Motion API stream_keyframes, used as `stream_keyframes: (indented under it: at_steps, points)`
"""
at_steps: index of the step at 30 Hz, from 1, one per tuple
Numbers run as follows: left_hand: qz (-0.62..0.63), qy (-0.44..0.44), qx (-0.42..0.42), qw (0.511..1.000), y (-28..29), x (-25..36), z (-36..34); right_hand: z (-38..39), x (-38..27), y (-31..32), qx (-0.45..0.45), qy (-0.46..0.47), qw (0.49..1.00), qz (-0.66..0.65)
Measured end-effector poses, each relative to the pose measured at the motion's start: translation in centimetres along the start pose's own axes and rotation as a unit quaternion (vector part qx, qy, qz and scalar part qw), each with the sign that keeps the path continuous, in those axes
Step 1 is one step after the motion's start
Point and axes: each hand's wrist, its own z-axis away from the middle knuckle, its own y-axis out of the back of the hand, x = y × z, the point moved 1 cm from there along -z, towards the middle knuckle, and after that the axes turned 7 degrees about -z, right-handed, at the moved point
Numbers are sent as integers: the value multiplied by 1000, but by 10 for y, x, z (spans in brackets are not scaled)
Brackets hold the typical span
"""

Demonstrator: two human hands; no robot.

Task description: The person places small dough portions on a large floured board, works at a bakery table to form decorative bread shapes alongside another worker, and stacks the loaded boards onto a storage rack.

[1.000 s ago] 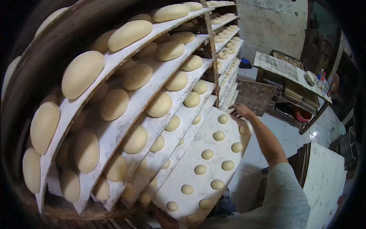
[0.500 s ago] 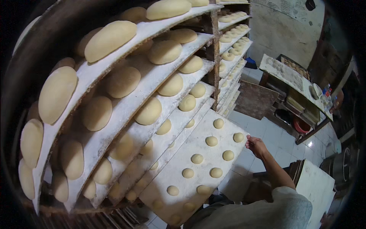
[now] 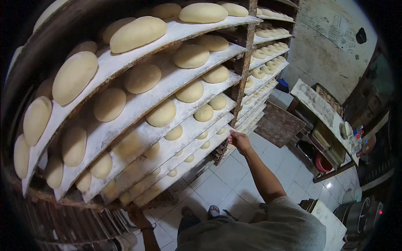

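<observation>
A tall rack (image 3: 250, 62) holds floured boards (image 3: 184, 56) with pale dough pieces, large ovals (image 3: 136, 34) on the upper levels and small rounds (image 3: 188, 158) lower down. At the right end of the lowest board (image 3: 199, 154) seen in this stack, my right hand (image 3: 235, 139) is closed on the edge, the board pushed in among the others. My left hand (image 3: 137, 218), low and in shadow, grips that board's near left end, its fingers partly hidden. My feet show on the tiled floor below the board.
Behind, more boards (image 3: 270, 52) hold dough rings. A brown panel (image 3: 276, 125) leans by a worktable (image 3: 312, 100) with bottles and a red basin (image 3: 322, 163). Pale boards (image 3: 328, 221) and metal pots (image 3: 356, 213) stand lower right. Stacked boards or trays (image 3: 63, 219) lie lower left.
The board of small dough rounds has slid leftward into the rack, uncovering floor and my feet. My right hand moved left with it, and my left hand now shows.
</observation>
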Motion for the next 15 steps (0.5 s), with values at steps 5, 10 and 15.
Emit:
stream_keyframes:
  at_steps: [5, 10, 15]
  points:
    - [252, 38, 8, 967, -3, -18, -2, -13, 2, -26, -36, -24, 999, 6]
    - [291, 15, 14, 956, -22, -29, 26, -17, 8, 4, -42, 28, 998, -24]
    - [122, -23, 17, 992, 10, -73, 8, -29, 7, -21, -4, 14, 999, 45]
